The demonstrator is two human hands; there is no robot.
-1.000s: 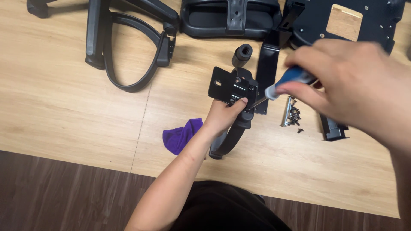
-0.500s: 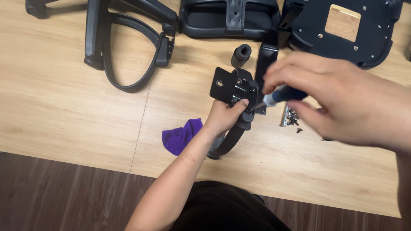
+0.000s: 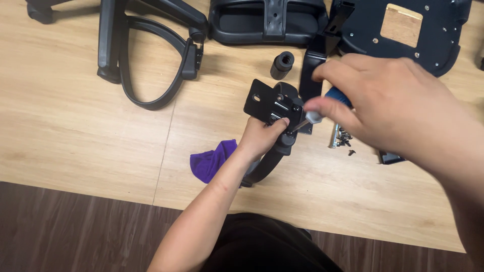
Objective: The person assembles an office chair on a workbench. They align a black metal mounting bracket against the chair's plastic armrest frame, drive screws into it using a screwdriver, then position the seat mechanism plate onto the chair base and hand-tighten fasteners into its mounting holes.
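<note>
1. Mostly hidden behind the right hand point(image 3: 388, 108) is a blue-handled screwdriver point(image 3: 322, 106); only part of the handle and a short length of shaft show past the fingertips, and the tip is too small to make out.
2. Just beyond the left hand point(image 3: 259, 138), whose fingers are wrapped round it, stands the black armrest bracket point(image 3: 272, 103), its lower curve running back under the wrist.
3. The right fingers are pinched on the handle, forearm cut off at the frame's edge.
4. The left forearm reaches up from the body, wrist bent.
5. A purple cloth point(image 3: 212, 161) lies beside the left wrist; loose screws point(image 3: 343, 138) sit under the right hand.
</note>
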